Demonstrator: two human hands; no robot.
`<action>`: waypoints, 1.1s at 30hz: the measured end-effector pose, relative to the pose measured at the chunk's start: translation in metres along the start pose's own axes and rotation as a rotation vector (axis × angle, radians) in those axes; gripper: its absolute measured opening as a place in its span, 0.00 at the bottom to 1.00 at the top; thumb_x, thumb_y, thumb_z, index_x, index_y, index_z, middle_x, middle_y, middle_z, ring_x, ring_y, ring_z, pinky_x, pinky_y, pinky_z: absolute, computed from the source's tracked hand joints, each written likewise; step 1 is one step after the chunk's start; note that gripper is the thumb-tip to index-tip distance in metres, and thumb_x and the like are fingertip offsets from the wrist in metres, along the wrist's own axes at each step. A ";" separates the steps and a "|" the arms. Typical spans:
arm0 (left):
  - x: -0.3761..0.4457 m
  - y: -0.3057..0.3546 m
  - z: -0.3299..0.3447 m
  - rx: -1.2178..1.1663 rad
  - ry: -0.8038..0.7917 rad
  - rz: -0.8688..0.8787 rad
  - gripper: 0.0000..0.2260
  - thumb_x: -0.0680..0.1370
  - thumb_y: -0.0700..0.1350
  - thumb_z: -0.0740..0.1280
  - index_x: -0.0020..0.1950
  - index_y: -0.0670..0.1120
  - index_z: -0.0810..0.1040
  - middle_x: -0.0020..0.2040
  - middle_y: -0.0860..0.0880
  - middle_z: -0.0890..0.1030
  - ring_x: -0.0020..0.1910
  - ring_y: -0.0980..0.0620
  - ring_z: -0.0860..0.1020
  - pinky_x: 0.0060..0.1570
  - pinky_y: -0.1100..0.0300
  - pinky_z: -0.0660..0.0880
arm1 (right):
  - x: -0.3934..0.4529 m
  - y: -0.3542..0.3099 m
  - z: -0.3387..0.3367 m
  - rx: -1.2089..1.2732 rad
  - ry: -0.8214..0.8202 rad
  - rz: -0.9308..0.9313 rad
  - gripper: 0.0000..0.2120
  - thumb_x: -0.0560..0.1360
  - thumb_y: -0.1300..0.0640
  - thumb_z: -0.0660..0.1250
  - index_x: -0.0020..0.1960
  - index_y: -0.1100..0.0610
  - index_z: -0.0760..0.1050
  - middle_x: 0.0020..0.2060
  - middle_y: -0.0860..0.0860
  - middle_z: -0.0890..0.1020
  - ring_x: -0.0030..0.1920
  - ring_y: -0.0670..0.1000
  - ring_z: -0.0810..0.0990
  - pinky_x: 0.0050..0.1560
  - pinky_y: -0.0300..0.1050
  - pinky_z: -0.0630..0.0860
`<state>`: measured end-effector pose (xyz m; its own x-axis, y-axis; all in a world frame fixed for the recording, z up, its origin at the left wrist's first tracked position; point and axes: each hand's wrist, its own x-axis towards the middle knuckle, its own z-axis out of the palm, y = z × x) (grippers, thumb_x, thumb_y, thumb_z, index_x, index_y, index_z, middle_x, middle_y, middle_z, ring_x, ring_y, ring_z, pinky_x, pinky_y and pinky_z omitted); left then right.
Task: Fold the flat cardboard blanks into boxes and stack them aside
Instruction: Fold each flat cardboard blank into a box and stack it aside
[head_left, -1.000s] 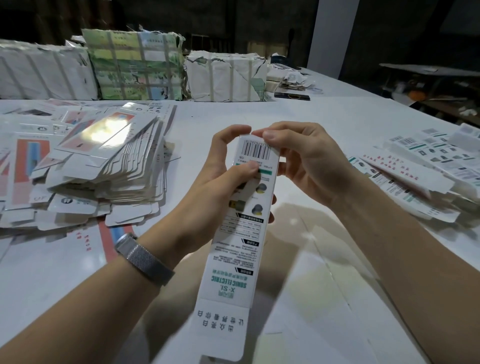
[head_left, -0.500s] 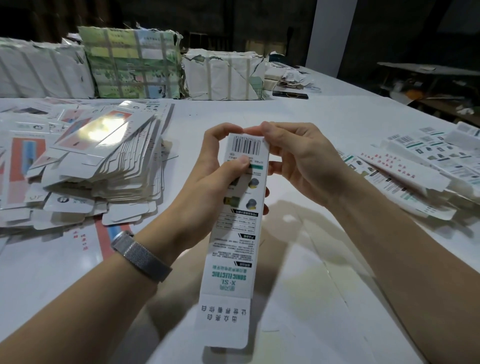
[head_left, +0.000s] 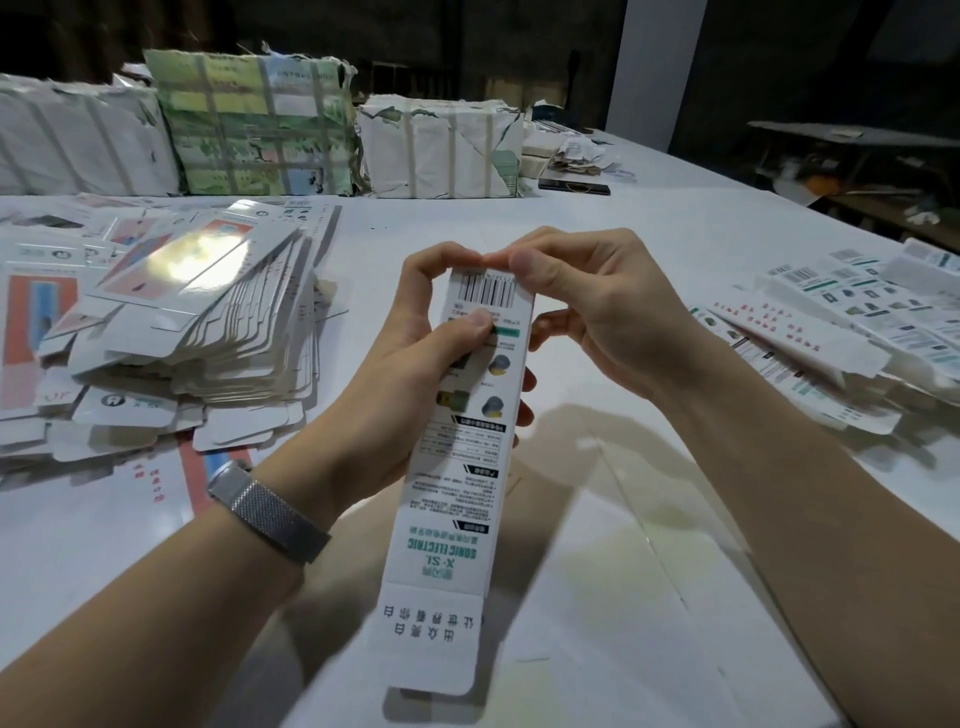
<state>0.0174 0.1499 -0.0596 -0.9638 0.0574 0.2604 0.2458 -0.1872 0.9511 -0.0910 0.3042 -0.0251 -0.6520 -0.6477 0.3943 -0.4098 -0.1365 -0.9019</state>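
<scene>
A long narrow white box (head_left: 457, 478) with a barcode and green print stands tilted in front of me, its near end flap hanging open. My left hand (head_left: 410, 364) grips its upper part, thumb pressed on the printed face and index finger curled over the far end. My right hand (head_left: 587, 317) pinches the far top end beside the barcode. A thick pile of flat blanks (head_left: 171, 332) lies at the left. Folded boxes (head_left: 831, 332) are laid out at the right.
The white table (head_left: 623, 218) carries wrapped paper bundles (head_left: 249, 124) along its far edge, with a dark phone (head_left: 574, 185) near them. A metal watch band (head_left: 270, 512) is on my left wrist. Dark shelves stand at the far right.
Both hands have shifted a little along the far end of the box, the fingertips closing in over the top flap. The box stays tilted in the same place.
</scene>
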 end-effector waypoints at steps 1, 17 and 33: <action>0.000 0.000 0.000 0.000 0.018 0.009 0.13 0.80 0.47 0.62 0.62 0.58 0.66 0.43 0.39 0.83 0.37 0.39 0.83 0.32 0.51 0.80 | 0.000 0.001 0.002 0.024 -0.002 0.005 0.12 0.79 0.53 0.64 0.52 0.60 0.82 0.46 0.59 0.81 0.53 0.62 0.81 0.46 0.62 0.78; 0.006 0.002 0.004 0.037 0.301 0.147 0.16 0.85 0.52 0.56 0.71 0.59 0.58 0.65 0.42 0.77 0.53 0.47 0.84 0.46 0.51 0.81 | -0.002 0.001 0.030 -0.331 0.037 0.023 0.31 0.73 0.48 0.73 0.74 0.48 0.68 0.59 0.47 0.72 0.53 0.44 0.76 0.46 0.33 0.77; 0.012 -0.014 -0.010 0.155 0.231 0.040 0.20 0.68 0.64 0.68 0.60 0.68 0.78 0.63 0.53 0.82 0.65 0.51 0.78 0.60 0.46 0.75 | -0.003 -0.014 -0.097 -1.169 0.377 0.573 0.17 0.68 0.56 0.72 0.57 0.53 0.81 0.54 0.52 0.82 0.52 0.55 0.79 0.56 0.52 0.79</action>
<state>0.0016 0.1434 -0.0715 -0.9467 -0.1756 0.2699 0.2794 -0.0313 0.9597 -0.1448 0.3807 0.0033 -0.9689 -0.1292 0.2110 -0.1986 0.9146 -0.3522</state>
